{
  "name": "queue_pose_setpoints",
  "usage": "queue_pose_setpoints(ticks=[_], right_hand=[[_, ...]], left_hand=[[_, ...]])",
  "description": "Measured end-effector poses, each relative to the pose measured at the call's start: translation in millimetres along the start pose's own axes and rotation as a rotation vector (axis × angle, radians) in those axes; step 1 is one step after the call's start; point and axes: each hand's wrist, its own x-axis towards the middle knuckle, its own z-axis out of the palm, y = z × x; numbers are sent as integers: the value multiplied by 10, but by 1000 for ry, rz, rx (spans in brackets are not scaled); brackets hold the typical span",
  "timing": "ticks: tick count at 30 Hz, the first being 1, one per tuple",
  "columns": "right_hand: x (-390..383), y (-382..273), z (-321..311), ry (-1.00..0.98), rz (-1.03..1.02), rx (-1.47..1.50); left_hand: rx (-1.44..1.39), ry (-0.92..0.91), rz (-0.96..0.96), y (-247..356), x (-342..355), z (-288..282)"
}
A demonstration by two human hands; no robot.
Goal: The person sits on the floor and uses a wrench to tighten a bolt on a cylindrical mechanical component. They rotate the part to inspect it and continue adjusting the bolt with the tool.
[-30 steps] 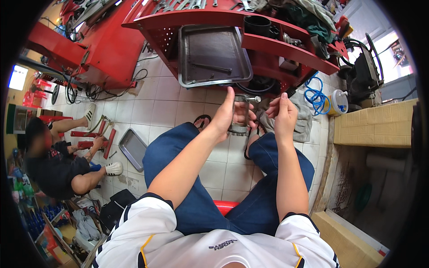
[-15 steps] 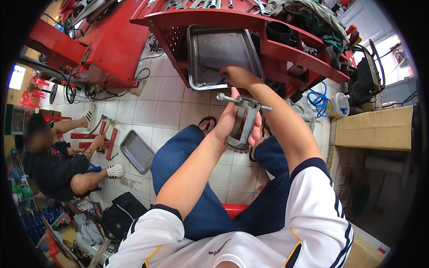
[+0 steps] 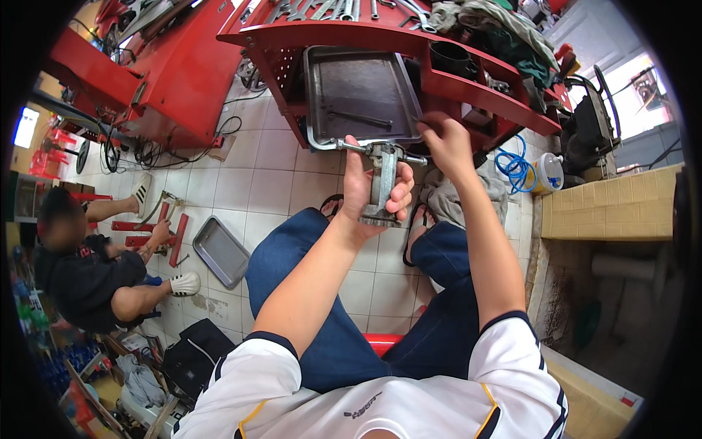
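Observation:
My left hand [image 3: 358, 186] is wrapped round a grey metal frame-shaped tool [image 3: 383, 179]. The tool stands upright in the palm, with a thin crossbar through its top and a round, notched base. My right hand [image 3: 446, 143] is raised beside the right edge of a metal tray [image 3: 316, 88]. Its fingertips are pinched together, and what they hold, if anything, is too small and blurred to make out. A dark bar [image 3: 362, 118] with thicker ends lies inside the tray, beyond the metal tool.
The tray juts from a red tool cart [image 3: 329, 29] with wrenches [image 3: 314, 9] on top. At left, a person [image 3: 88, 256] sits by red metal parts [image 3: 175, 238] and another tray [image 3: 221, 252]. A blue hose [image 3: 515, 168], white bucket [image 3: 548, 173] and grey cloth [image 3: 468, 197] are at right.
My right hand has left the inside of the tray and moved right, past its edge. The metal tool in my left hand has shifted slightly left and is held more upright.

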Motion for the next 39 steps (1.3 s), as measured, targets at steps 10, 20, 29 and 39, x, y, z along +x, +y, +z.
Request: queue_pose_setpoints(ticks=[10,20,29,39], right_hand=[[-1060,-340,-633,208,13,554],[-1053,-360,-570,151,-148,357],[-1092,-323,-486,184,-141,413],[-1187,-366,-273,102,124,847]], left_hand=[[429,188,-25,-209,179,-74],[643,255,-41,-262,180,-184],[841,300,67,-278,140,-183],[1094,164,232,-326,107,-19]])
